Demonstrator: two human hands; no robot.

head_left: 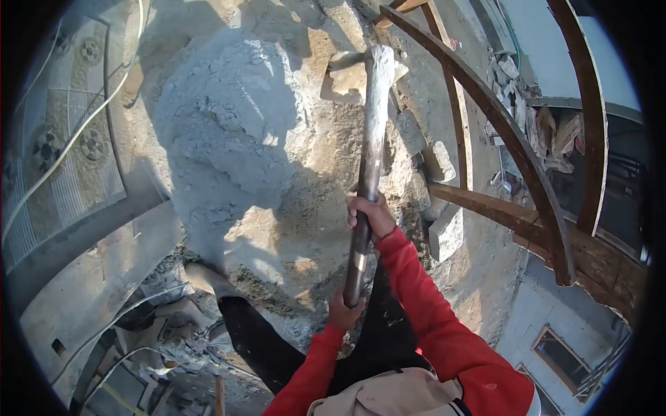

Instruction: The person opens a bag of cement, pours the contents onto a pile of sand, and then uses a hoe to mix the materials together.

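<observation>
A long-handled hoe stretches away from me, its thick handle dark near my hands and caked pale grey toward the far end. My right hand is wrapped around the middle of the handle. Lower down, my left hand grips the butt end. The tool's head is partly hidden behind the handle's far tip, over the sandy ground. To the left of the hoe lies a large heap of grey powdery material, apart from both hands.
Wooden beams rise on the right, near concrete blocks. A patterned metal gate panel with a pale cable across it is at the left. Rubble and wires lie at lower left, beside my leg.
</observation>
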